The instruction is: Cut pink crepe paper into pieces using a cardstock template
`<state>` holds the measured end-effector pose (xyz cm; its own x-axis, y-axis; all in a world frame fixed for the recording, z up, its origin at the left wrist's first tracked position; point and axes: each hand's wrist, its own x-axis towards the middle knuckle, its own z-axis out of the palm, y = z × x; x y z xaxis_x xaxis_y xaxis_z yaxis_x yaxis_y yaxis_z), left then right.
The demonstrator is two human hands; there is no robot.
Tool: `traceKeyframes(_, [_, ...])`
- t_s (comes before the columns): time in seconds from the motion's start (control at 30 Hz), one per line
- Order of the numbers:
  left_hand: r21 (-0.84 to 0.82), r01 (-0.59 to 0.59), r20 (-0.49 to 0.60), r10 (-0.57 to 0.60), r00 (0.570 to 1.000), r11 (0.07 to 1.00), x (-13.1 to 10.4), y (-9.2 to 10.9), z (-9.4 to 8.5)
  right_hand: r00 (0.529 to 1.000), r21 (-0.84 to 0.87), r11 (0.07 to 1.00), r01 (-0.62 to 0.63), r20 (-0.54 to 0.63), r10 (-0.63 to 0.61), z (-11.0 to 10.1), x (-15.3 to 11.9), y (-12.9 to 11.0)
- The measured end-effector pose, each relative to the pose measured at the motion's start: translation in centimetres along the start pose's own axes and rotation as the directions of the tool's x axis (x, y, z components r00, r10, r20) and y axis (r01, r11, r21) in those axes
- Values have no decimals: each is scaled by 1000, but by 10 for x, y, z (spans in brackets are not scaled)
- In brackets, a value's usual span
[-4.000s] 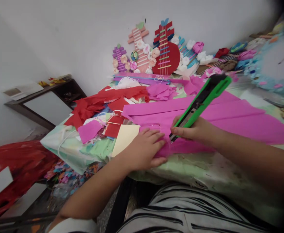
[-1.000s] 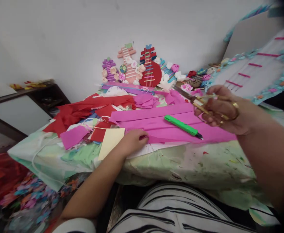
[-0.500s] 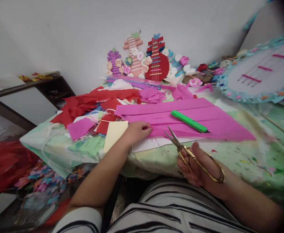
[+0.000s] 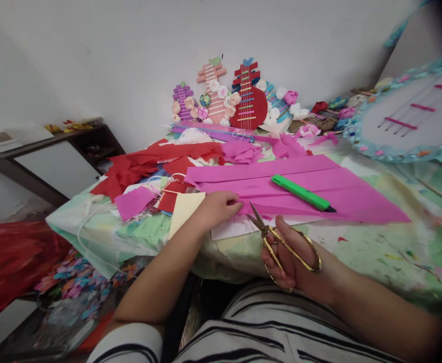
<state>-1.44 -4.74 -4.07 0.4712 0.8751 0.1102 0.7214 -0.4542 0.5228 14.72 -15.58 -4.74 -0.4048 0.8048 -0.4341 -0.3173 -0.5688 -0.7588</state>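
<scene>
A large sheet of magenta crepe paper (image 4: 357,194) lies creased across the table. My left hand (image 4: 221,209) pinches its near edge between thumb and fingers. In my right hand (image 4: 294,257) are gold-handled scissors (image 4: 269,233), blades slightly apart and pointing up and left, a short way from the paper's near edge. On the sheet rests a green utility knife (image 4: 300,192) with a dark tip. Beneath the near edge shows white paper (image 4: 232,228), and a pale yellow card (image 4: 185,212) lies beside my left wrist.
Red crepe scraps (image 4: 126,174) and a small magenta piece (image 4: 135,201) lie to the left. Paper-flowered instrument models (image 4: 249,108) lean against the wall. At right stands a round white panel with a blue frilled rim (image 4: 390,121). A cabinet (image 4: 58,169) stands at far left.
My right hand has brought the scissors left, closer to my left hand and the paper's edge. The left hand keeps its pinch. The whole view has shifted slightly.
</scene>
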Motion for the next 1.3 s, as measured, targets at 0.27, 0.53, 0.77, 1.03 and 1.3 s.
traceKeyframes(0.27, [-23, -35, -20, 35, 999, 999, 3, -1, 1, 990, -175, 984, 42, -126, -65, 9, 1, -3])
traceKeyframes(0.53, [-42, -52, -34, 50, 998, 998, 2, 2, -2, 995, -107, 993, 47, -80, -56, 7, 0, -10])
traceKeyframes(0.77, [-38, -79, -42, 77, 996, 996, 1, 5, -2, 993, -105, 993, 47, -103, -58, 13, 4, -14])
traceKeyframes(1.03, [-18, -98, -66, 97, 993, 995, -2, 6, -2, 973, -186, 977, 108, -181, -142, 12, 13, -7])
traceKeyframes(1.3, [-32, -107, -85, 104, 991, 994, -6, 9, -1, 982, -86, 992, 97, -151, -110, 14, 12, -9])
